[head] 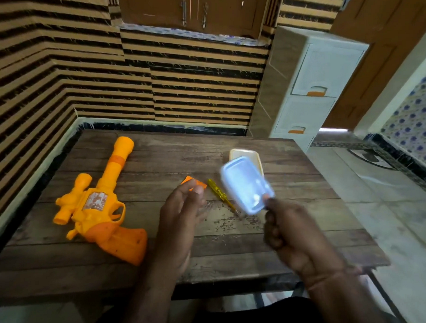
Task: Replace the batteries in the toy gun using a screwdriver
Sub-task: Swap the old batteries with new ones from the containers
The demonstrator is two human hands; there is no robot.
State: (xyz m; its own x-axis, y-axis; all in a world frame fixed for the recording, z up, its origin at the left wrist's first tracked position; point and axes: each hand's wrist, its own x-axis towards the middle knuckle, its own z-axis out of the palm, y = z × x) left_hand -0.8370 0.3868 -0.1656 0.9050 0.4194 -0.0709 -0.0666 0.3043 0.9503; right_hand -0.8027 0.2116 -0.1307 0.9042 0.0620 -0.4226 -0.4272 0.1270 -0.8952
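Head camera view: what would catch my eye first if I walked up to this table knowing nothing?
Probably the big orange toy gun lying on the left of the wooden table. Next, the blurred pale blue container lid that the right hand holds up by its near edge, over a cream container. Between the hands lies a yellow screwdriver, and the left hand hovers near a small orange piece.

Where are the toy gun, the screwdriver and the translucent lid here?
toy gun [97, 204]: head view, on its body by the label.
screwdriver [216, 191]: head view, on its yellow handle.
translucent lid [245, 184]: head view, on its flat middle.
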